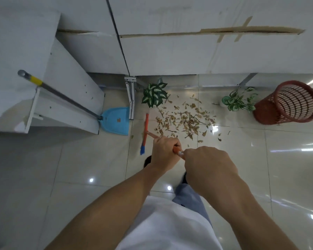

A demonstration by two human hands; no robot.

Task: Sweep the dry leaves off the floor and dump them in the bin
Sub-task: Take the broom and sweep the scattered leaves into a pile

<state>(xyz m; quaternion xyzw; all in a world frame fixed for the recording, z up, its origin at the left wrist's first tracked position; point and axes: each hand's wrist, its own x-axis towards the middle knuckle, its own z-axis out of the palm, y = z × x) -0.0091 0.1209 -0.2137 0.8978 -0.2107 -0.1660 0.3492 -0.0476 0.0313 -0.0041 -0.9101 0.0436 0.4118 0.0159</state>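
Note:
Dry brown leaves (185, 121) lie scattered on the glossy tiled floor between two small potted plants. Both my hands grip the orange handle of a broom (145, 130): my left hand (165, 152) lower down the handle, my right hand (209, 166) at its upper end. The broom's narrow orange head with a blue tip rests on the floor just left of the leaves. A red mesh bin (287, 103) leans tilted at the far right. A blue dustpan (117, 120) with a long grey handle leans against a white cabinet at the left.
White cabinet (61, 94) and white panels line the back and left. A metal bracket leg (131, 98) stands between dustpan and the left plant (154, 94). The second plant (238, 101) sits right beside the bin. My feet and legs are below my hands.

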